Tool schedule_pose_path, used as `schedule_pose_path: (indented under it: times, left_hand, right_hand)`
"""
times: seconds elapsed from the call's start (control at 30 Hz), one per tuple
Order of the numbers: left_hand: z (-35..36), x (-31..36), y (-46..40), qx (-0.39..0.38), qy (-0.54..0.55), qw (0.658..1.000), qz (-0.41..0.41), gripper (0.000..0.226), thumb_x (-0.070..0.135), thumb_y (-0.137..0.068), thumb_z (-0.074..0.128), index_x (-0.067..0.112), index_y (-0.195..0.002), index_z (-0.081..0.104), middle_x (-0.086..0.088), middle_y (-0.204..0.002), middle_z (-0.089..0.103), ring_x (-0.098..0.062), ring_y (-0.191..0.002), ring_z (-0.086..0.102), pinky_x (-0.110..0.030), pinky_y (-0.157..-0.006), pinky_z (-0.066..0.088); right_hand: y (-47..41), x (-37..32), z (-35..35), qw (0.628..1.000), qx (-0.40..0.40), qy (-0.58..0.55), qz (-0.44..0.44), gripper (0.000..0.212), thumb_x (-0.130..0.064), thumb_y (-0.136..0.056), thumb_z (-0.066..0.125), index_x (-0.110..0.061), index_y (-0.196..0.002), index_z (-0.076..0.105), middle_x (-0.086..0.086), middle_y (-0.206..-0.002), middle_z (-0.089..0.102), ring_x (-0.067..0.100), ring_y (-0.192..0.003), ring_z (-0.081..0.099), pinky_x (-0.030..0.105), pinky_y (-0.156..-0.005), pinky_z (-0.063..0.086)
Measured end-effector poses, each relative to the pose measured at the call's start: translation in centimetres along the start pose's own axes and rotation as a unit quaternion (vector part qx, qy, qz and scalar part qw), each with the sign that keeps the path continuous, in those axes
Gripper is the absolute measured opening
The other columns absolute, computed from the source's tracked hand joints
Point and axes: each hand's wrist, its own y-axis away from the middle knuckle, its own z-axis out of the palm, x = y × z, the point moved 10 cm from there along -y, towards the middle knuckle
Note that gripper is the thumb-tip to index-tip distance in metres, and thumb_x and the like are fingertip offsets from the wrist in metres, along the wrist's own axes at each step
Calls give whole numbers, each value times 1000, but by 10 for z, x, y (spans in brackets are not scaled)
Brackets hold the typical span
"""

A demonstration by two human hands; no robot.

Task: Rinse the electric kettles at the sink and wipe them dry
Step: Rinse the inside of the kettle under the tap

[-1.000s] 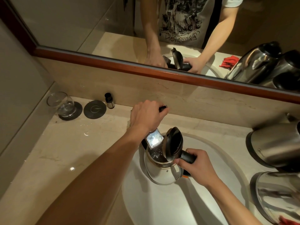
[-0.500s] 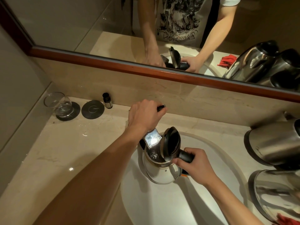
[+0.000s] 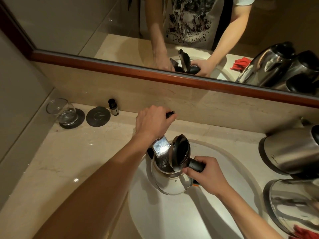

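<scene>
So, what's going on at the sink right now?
Left hand gripping the tap handle. Right hand holding the open kettle under the spout. Nothing blocking.

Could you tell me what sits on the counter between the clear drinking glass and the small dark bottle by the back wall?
In the head view, one round dark coaster lies flat between the clear glass and the small dark bottle.

The left hand [image 3: 152,122] covers most of the tap handle [image 3: 170,114]; only its dark tip shows, so the grip cannot be judged. The faucet spout [image 3: 161,146] hides water flow, if any. At right, two steel kettles [image 3: 293,150] [image 3: 296,206] are cut by the edge, as is a red cloth [image 3: 303,232] at the near right corner
</scene>
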Motion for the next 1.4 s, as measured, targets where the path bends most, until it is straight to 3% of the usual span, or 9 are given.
schedule_pose_path:
  times: [0.23, 0.43, 0.67, 0.83, 0.97, 1.17, 1.4]
  left_hand:
    - [0, 0, 0, -1, 5, 1000, -3, 46, 62, -100, 40, 31, -104, 74, 3, -68, 65, -20, -64, 61, -31, -54, 40]
    - [-1, 1, 1, -1, 5, 1000, -2, 46, 61, -101, 39, 31, -105, 74, 3, -70, 65, -20, -66, 61, -30, -55, 38]
    - [-1, 1, 1, -8, 13, 1000, 0, 43, 59, -101, 40, 33, -106, 74, 4, -66, 60, -20, -65, 59, -30, -54, 37]
    - [0, 0, 2, -17, 17, 1000, -3, 43, 59, -101, 40, 34, -107, 75, 6, -60, 54, -21, -63, 58, -31, -56, 40]
    - [0, 1, 2, -16, 9, 1000, -1, 43, 59, -102, 39, 34, -104, 75, 5, -61, 53, -22, -65, 57, -32, -58, 39]
    - [-1, 1, 1, -18, 2, 1000, 3, 44, 58, -102, 39, 33, -107, 75, 5, -61, 50, -22, -65, 54, -32, -59, 37]
    - [0, 2, 1, -17, -6, 1000, 2, 44, 58, -102, 38, 33, -105, 74, 7, -59, 46, -23, -65, 54, -32, -59, 36]
  right_hand:
    - [-1, -1, 2, 1000, -2, -2, 7, 44, -15, -74, 89, -9, -54, 50, -10, -46, 40, 4, -42, 39, 17, -49, 32]
    - [0, -2, 2, 1000, 0, 2, 9, 45, -14, -74, 89, -9, -54, 49, -9, -46, 40, 4, -41, 39, 18, -48, 33]
    - [1, 0, 2, 1000, -2, -7, 16, 44, -14, -75, 88, 2, -57, 51, -8, -45, 43, 5, -40, 44, 19, -48, 35]
    - [2, 0, -1, 1000, 0, -7, 12, 46, -21, -73, 89, -4, -55, 50, -7, -46, 43, 7, -41, 45, 22, -50, 37]
    - [6, 3, -1, 999, 0, -28, 37, 43, -43, -61, 82, -14, -53, 52, -6, -45, 49, 12, -42, 54, 37, -51, 48]
    - [7, 9, -2, 999, 7, -27, 35, 42, -10, -76, 88, -5, -57, 51, -9, -45, 43, 8, -41, 45, 29, -50, 42]
    - [4, 14, -3, 999, 13, -23, 37, 40, -6, -78, 85, 2, -58, 52, -9, -43, 44, 5, -40, 42, 15, -47, 35]
